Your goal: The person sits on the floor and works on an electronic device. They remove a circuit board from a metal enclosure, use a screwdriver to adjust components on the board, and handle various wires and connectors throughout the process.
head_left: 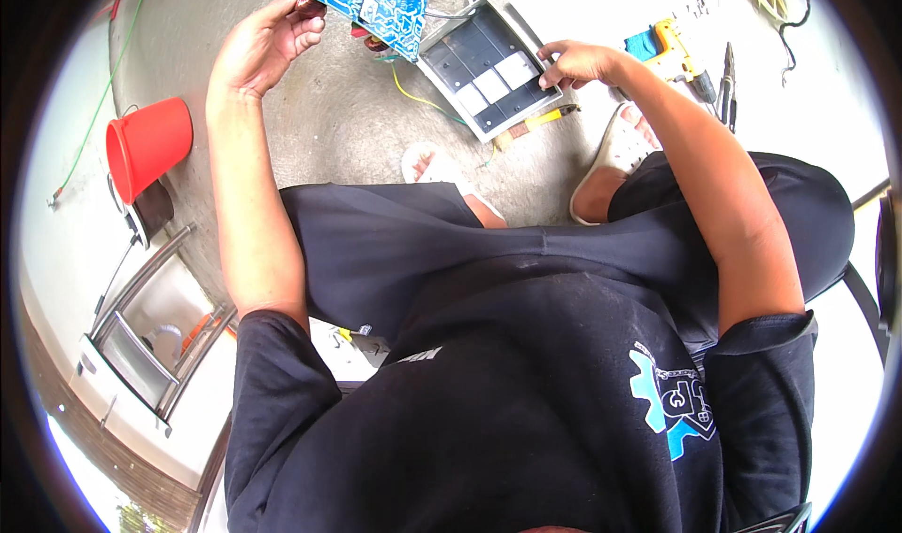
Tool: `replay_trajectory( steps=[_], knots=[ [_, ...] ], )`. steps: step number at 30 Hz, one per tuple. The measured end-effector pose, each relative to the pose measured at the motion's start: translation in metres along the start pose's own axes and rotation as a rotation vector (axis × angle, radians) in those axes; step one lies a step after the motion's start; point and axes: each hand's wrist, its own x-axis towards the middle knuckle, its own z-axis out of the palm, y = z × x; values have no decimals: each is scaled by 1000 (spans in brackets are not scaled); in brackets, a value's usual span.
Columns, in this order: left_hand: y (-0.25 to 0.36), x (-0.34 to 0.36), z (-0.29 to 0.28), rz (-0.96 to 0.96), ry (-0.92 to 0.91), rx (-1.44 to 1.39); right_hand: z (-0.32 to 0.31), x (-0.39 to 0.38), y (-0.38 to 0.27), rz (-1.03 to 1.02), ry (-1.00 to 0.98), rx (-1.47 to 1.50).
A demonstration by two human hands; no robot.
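Note:
My left hand (pixel 268 52) is closed at the edge of a blue circuit board (pixel 395 15), with its fingers at a copper-wound coil (pixel 308 0). The board is raised and tilted, its traced face showing, beside a shallow grey case (pixel 484 46) with a dark inside and white rectangular patches. My right hand (pixel 575 63) grips the case's right rim, thumb and fingers bent over it. Wires run between board and case, and a yellow-green wire (pixel 413 94) hangs below the board. The board's far end is cut off by the picture's top edge.
A yellow-handled cutter (pixel 550 118) lies by the case's near edge, between my sandalled feet. To the right are a yellow power drill (pixel 669 56) and a slim black tool (pixel 728 87). A red bucket (pixel 150 148) and a metal-framed rack (pixel 141 345) stand left.

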Motion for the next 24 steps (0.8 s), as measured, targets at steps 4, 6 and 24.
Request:
replay_trajectory(
  steps=[4,6,24],
  knots=[
    [2,0,2,17,38,18,11,4,2,22,71,-2],
    [3,2,-1,45,-31,12,18,5,2,48,37,81],
    [25,-16,23,99,215,31,16,-5,-30,-88,54,315]
  ],
)
